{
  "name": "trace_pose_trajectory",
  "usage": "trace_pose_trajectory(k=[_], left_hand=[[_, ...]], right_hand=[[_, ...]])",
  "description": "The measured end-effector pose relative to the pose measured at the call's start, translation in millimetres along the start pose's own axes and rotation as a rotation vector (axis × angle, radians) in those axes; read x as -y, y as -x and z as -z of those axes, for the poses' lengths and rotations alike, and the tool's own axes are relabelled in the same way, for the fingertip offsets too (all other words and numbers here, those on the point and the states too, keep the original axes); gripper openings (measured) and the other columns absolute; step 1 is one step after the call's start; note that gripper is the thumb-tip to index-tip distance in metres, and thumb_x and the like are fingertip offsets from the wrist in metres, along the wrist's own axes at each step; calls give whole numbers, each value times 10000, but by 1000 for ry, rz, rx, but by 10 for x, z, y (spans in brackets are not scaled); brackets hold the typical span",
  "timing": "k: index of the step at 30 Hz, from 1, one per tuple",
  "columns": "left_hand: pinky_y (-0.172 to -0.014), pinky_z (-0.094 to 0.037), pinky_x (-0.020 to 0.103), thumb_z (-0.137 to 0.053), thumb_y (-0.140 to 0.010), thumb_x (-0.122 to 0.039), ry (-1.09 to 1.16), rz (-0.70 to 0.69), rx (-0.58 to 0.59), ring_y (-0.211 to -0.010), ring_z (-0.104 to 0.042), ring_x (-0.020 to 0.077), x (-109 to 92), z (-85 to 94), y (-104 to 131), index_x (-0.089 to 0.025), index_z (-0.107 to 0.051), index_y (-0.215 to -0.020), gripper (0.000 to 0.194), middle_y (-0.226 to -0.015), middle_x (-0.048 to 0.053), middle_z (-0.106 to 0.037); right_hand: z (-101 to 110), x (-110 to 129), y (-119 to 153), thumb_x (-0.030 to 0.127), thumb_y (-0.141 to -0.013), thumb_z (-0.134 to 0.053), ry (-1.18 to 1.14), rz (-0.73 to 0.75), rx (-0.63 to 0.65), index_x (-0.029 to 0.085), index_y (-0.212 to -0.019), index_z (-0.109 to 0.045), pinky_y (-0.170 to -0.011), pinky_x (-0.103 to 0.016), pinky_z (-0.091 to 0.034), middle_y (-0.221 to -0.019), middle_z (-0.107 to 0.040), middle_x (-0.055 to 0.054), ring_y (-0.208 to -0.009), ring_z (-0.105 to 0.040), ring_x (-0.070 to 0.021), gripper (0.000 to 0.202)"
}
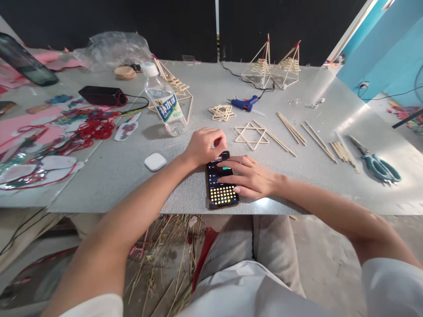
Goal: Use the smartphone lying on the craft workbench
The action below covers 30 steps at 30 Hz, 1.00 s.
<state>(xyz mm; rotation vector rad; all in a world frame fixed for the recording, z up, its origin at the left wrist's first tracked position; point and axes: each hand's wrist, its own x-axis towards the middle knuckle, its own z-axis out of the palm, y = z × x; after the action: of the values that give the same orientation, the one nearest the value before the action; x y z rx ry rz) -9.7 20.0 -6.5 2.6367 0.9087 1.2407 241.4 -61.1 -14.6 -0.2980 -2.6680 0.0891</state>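
Observation:
A smartphone (223,178) lies face up near the table's front edge, its lit screen showing a grid of yellow emoji. My right hand (253,177) rests over its right side, fingers stretched and apart on the screen, holding nothing. Beyond the phone's top end, my left hand (205,145) is curled into a loose fist with nothing visible in it. Past my hands lie a flat six-pointed star of thin sticks (252,136) and a stacked stick star (222,112). A small white rounded case (155,162) sits left of my left forearm.
A water bottle (165,103) stands behind my left hand. The blue glue gun (245,103) lies farther back, near stick pyramids (264,66). Loose sticks (291,128) and blue-handled scissors (380,165) lie right. Red cord (95,130) and a black box (102,95) are left.

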Motion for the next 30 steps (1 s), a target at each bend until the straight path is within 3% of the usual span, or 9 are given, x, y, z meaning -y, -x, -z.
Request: trace_pose_trajectory(k=[30], left_hand=[[-780, -519, 376, -520, -1031, -334, 14, 24, 9, -691, -638, 198, 11, -21, 17, -236, -588, -802, 258, -707, 21, -678]], right_hand=[[-7, 5, 2, 526, -1209, -393, -19, -10, 53, 249, -1593, -664, -1243, -584, -463, -1776, -517, -179, -1586, -479, -367, 546]])
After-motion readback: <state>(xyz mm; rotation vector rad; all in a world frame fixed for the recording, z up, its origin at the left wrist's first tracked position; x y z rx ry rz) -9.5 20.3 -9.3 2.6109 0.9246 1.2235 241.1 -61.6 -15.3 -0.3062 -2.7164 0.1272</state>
